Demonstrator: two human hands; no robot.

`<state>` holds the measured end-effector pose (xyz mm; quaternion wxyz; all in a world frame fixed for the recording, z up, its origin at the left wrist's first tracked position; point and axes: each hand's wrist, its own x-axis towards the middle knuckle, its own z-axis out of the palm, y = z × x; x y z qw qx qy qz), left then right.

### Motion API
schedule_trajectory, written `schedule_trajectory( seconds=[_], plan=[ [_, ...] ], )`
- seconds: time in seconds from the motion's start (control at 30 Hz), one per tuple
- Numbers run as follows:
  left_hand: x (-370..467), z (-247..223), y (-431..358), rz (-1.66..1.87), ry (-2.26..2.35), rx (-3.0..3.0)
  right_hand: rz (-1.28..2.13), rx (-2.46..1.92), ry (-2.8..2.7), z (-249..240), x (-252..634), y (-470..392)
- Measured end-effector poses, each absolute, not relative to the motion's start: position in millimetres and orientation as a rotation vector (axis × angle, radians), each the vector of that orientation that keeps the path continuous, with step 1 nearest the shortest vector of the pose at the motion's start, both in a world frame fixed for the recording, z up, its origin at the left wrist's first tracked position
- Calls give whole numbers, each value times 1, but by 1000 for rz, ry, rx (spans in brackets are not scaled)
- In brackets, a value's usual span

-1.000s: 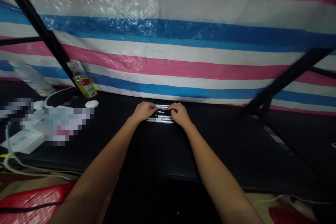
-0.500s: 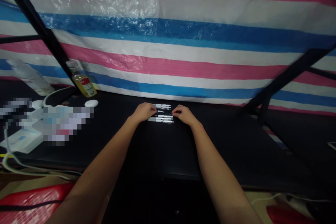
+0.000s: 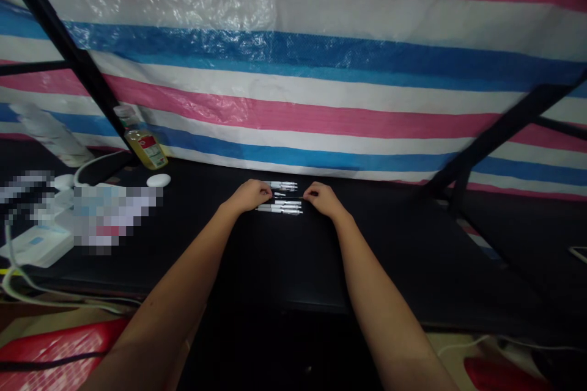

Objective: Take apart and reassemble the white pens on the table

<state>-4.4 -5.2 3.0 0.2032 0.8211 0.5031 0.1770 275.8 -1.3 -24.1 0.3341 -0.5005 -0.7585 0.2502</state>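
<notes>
My left hand (image 3: 252, 195) is closed in a pinch at the left ends of the pens. A short pale pen part (image 3: 279, 194) shows at its fingertips. Across from it, my right hand (image 3: 321, 198) pinches the right end of a thin dark rod that looks like a pen refill (image 3: 296, 197). The rod runs level toward the pen part; whether they touch is too small to tell. Behind the fingers lie some silver-white pens (image 3: 283, 186), side by side. Several more pens (image 3: 280, 208) lie in a row just in front. My left fingers partly cover both rows.
The black table (image 3: 284, 256) stretches to both sides. At left stand a bottle of yellow liquid (image 3: 150, 148), a white bottle (image 3: 52, 134), a white oval object (image 3: 158, 180) and a white box with cables (image 3: 39, 244). Dark metal legs and a striped sheet (image 3: 293, 116) rise behind.
My right hand has shifted slightly right, away from the left hand, and more of the thin dark rod shows between them. The pens on the table have stayed in place.
</notes>
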Motion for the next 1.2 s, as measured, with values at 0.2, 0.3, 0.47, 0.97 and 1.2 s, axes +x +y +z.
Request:
schedule_trajectory(
  seconds=[0.2, 0.3, 0.47, 0.97, 1.2],
  plan=[
    [-5, 5, -9, 490, 1444, 2264, 683, -1315, -1956, -24, 276, -2],
    [-4, 5, -9, 486, 1448, 2271, 672, -1312, -1963, -23, 274, -3],
    [-1, 5, -9, 482, 1441, 2278, 605, -1293, -2008, -20, 265, -6],
    [-13, 19, -13, 383, 1615, 2229, 659, -1352, -1915, -22, 262, -4],
    [-10, 19, -14, 498, 1612, 2345, 644, -1380, -1878, -25, 264, -1]
  ],
)
